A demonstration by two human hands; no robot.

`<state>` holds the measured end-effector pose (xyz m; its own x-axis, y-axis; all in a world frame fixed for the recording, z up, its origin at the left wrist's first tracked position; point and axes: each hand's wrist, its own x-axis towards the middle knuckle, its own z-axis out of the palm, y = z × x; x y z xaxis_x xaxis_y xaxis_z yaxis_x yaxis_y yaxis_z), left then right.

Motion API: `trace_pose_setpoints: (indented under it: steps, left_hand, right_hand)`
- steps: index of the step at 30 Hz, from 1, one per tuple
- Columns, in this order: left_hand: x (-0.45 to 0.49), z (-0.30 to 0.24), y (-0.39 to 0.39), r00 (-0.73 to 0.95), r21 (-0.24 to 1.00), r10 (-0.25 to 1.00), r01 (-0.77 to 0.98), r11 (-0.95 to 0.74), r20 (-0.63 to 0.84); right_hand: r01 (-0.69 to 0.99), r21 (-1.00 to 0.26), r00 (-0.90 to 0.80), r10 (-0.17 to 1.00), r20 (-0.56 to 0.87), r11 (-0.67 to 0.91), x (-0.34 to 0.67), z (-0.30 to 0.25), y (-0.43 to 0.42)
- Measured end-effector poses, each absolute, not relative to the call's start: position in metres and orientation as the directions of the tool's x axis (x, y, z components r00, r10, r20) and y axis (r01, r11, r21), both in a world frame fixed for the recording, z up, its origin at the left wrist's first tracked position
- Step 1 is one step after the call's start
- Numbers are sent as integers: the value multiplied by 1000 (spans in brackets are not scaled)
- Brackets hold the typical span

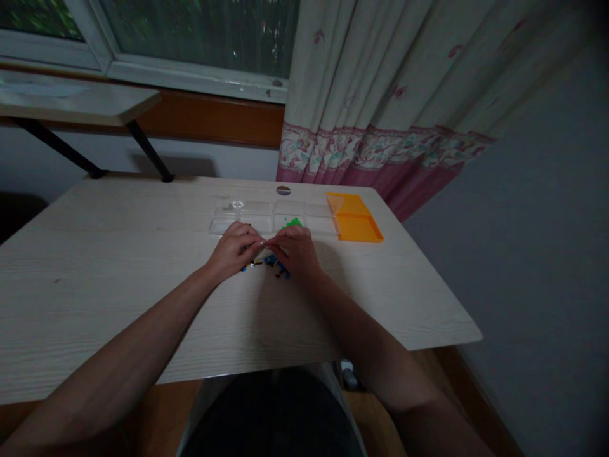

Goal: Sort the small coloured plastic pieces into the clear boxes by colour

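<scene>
My left hand [235, 249] and my right hand [295, 251] meet above the table, thumbs and forefingers pinched together at the tips. Whatever sits between those fingertips is too small to make out. Just below them lies a loose pile of small blue pieces [273, 260], with some dark and yellow bits among them. Behind my hands is a clear plastic divided tray [226, 222]. Small bright green pieces [292, 223] lie in one of its compartments, partly covered by my right hand.
An orange tray [358, 227] stands at the right end of the clear one. A round dark disc [283, 190] lies near the table's [118, 273] back edge. At the back left rises a shelf [80, 105] on black legs. A curtain [361, 114] hangs behind.
</scene>
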<state>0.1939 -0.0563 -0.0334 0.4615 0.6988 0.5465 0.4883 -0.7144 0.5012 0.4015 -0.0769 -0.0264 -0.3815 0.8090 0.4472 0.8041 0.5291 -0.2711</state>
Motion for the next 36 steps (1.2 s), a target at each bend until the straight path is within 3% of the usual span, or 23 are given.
trace_pose_setpoints:
  steps: [9, 17, 22, 36]
  left_hand:
    - [191, -40, -53, 392, 550, 715, 459, -698, 579]
    - [186, -39, -48, 244, 451, 736, 657, -605, 631]
    - [180, -39, -45, 156, 428, 762, 749, -506, 629]
    - [173, -44, -40, 160, 401, 773, 780, -480, 614]
  right_hand:
    - [813, -239, -390, 801, 454, 531, 400, -26, -78]
    - [911, -227, -269, 913, 308, 345, 415, -18, -75]
    - [929, -194, -258, 927, 272, 316, 418, -16, -74]
    - [942, -144, -261, 932, 249, 303, 414, -19, -74]
